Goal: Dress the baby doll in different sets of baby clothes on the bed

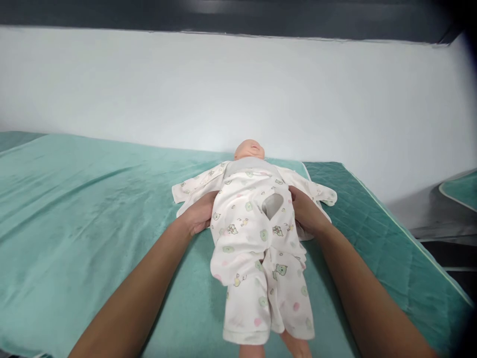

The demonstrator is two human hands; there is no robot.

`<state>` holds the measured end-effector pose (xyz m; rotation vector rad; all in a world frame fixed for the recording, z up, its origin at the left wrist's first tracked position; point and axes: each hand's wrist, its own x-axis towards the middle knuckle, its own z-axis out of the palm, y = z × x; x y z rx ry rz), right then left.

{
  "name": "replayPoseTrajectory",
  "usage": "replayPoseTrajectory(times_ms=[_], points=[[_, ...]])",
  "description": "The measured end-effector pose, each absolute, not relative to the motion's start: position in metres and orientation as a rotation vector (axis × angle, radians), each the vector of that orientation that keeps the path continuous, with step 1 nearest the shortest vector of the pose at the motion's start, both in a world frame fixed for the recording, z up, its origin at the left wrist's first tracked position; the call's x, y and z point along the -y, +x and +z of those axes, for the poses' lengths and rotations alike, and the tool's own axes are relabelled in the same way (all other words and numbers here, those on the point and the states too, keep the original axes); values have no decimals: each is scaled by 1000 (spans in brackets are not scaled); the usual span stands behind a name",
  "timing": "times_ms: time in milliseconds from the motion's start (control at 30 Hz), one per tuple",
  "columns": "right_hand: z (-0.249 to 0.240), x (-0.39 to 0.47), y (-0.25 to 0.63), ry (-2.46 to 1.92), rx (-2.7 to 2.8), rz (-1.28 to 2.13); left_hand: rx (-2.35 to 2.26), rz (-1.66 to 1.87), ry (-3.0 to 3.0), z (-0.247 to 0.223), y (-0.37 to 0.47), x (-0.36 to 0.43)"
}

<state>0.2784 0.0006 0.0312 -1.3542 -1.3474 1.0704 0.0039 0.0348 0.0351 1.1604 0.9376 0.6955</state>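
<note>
A baby doll (250,148) lies on its back, its head near the wall and its bare feet toward me. It wears a long-sleeved printed top (203,181), spread at both sides, with a grey-white layer at the chest. White baby trousers (242,248) with bear and dot prints reach high on its body and have an open split at the crotch. My left hand (201,213) is closed at the left side of the trousers, below the waist. My right hand (306,211) grips the opposite side at about the same height. Fingertips of both hands are hidden behind the cloth.
A teal sheet (93,209) covers the bed under the doll. Along the right lies a darker quilted mat (376,223) with a pale edging. A white wall (223,84) rises behind the bed, and another teal-covered corner (462,189) shows at far right.
</note>
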Motion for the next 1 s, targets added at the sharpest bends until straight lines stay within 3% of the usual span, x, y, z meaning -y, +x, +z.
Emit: replayPoseTrajectory(times_ms=[667,1000], points=[[25,1,257,-1117,946,1417,-830,828,921,27,9,-33],[24,2,259,-1122,955,1427,-881,887,888,35,12,-25]])
